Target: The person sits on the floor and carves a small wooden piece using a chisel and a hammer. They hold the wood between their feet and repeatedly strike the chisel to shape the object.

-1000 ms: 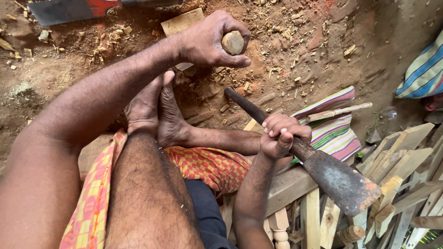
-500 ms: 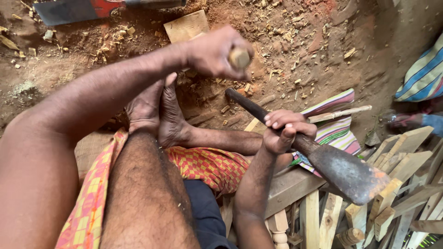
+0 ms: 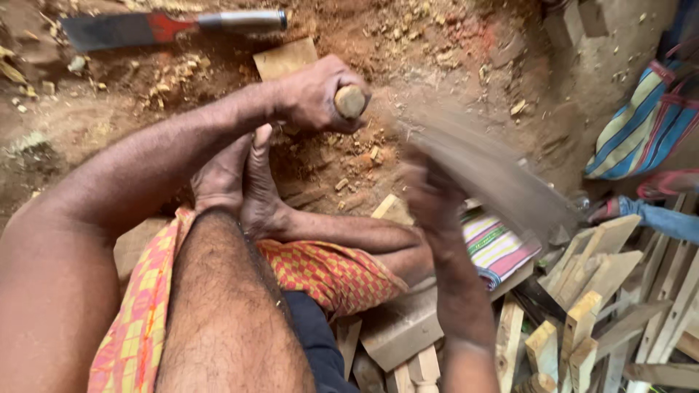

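- The chopping blade [image 3: 495,175], resting low at the right a moment ago, now blurs in mid-swing toward the stick
- The right hand [image 3: 429,200] stays clenched on its handle
- The left hand [image 3: 313,94] still grips the wooden stick [image 3: 350,101] upright over the dirt, barely shifted

Round wooden stick [image 3: 350,101] upright; broad blade [image 3: 495,175] motion-blurred.

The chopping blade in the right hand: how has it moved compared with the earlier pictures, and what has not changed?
The right hand has swung the chopping blade up from its low rest over the cut wood pieces; both are now blurred by motion. The left hand still grips the round wooden peg over the soil. The second blade lies unmoved on the ground.
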